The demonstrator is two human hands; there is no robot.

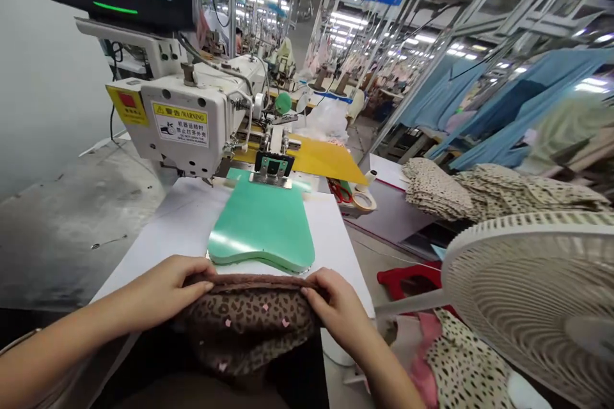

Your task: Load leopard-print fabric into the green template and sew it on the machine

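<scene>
Occupying a white surface (187, 223) in a garment factory hall: sewing machine (192, 118), green template (263, 223).
Leopard-print fabric (249, 319), brown with pink spots, lay bunched at the near edge, pinched by left hand (165, 291) and right hand (338, 310) fingers.

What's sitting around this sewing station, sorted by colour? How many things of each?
Green: 1, flat green plastic template
Yellow: 1, yellow plastic sheet
Brown: 1, brown leopard-print fabric piece, gripped by left hand and right hand
Red: 1, red-handled scissors
White: 2, white sewing machine, white electric fan
Total: 6
</scene>
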